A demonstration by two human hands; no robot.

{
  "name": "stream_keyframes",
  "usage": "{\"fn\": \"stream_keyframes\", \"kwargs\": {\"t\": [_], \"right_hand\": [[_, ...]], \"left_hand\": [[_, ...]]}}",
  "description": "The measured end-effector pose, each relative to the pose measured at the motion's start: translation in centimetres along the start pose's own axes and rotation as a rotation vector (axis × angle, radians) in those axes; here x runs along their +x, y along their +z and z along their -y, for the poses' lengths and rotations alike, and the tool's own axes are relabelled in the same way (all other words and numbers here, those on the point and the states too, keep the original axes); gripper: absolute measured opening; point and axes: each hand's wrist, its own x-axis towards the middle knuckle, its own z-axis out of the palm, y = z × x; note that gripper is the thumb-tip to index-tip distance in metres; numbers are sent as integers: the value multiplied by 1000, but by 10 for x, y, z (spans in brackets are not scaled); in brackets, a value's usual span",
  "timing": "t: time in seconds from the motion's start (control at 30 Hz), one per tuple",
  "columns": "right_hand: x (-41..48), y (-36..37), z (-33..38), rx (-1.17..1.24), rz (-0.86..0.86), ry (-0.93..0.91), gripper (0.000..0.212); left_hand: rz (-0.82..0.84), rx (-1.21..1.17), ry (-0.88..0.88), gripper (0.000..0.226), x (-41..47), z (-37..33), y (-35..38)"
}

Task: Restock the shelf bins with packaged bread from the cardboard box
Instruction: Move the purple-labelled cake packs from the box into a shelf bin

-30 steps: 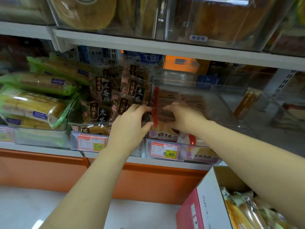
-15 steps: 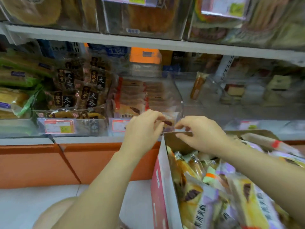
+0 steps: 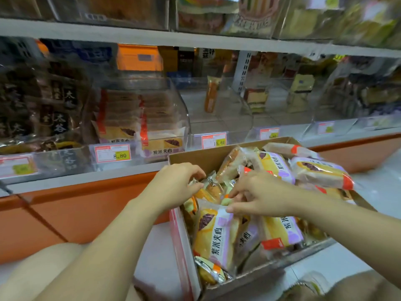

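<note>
Item: cardboard box (image 3: 191, 159), open-topped, set low and just in front of the orange shelf base (image 3: 86, 205), presumably so that stock can be lifted straight up into the bins above it. Contents: purple-rice sandwich bread packets (image 3: 217, 233), yellow and lilac, heaped loosely at all angles, with smaller packets wedged among them at the near-left corner. Left hand (image 3: 175, 184): lowered over that corner with fingers curled down. The crimped end of a small bun packet (image 3: 212, 186) appears to be pinched between fingertips and thumb, which is judged a sorting move rather than a lift. Right hand (image 3: 260, 195): reached across the box, thumb laid on the top seam of the foremost purple-rice packet, fingers stretched toward the small packets. Whether anything is actually gripped cannot be told. Destination: clear shelf bin (image 3: 184, 114) behind the 8.80 price tag (image 3: 112, 153), already stacked high with the same bread, laid flat with labels forward so that the front is readable. Neighbouring bin (image 3: 249, 118), tagged 15.60 (image 3: 213, 141): one upright packet (image 3: 211, 96) is seen standing in it. Dark-wrapped packets (image 3: 54, 109) are held in the bin to the left. Not legible: the upper-shelf goods are blurred and the far-right bins are smeared by glare. The box's lower layers are covered, and its right side is partly hidden by the right forearm. A rounded shape at lower left is taken for the person's knee (image 3: 43, 270).
</note>
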Motion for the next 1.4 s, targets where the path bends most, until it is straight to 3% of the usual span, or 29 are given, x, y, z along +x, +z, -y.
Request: {"fn": "stream_keyframes", "kwargs": {"t": [0.07,0.2,0.33,0.43,0.5,0.6,0.67,0.8,0.87,0.93,1.03,1.13,1.27,1.3,1.4], "right_hand": [[3,6,10,-143,8,-37,79],[14,17,31,-193,14,-61,57],[18,0,36,10,-72,-30,39],[14,-18,24,137,-284,16,24],[8,-25,18,228,-413,60,17],[0,-27,15,446,-547,90,15],[-6,-28,12,494,-564,94,16],[-18,-40,-8,597,-481,142,8],[-27,-45,-23,368,-441,202,9],[-35,-43,-31,115,-276,232,9],[-36,-26,-27,-94,7,153,33],[-26,-14,-16,-252,90,57,53],[-11,-8,-10,-386,194,115,75],[-8,-7,-10,-400,194,114,69],[-3,-9,-12,-405,203,89,22]], "left_hand": [[6,-1,13,27,-2,0,-1],[12,-26,42,26,-4,1,-1],[-16,-202,36,26,-4,3,-5],[-78,-526,7,29,-3,0,-9],[-53,-691,10,43,-3,-5,-9],[25,-713,49,58,-1,-16,-9],[20,-683,68,49,3,-21,-9],[-124,-489,-4,37,10,-18,-14],[-201,-386,-84,44,13,-12,-15],[-236,-331,-141,50,15,-9,-16],[-226,-321,-148,49,15,-9,-16],[-192,-322,-147,47,13,-10,-16],[-163,-324,-152,49,9,-11,-19],[-161,-326,-153,48,9,-11,-21],[-163,-360,-162,52,7,-12,-26]]}}
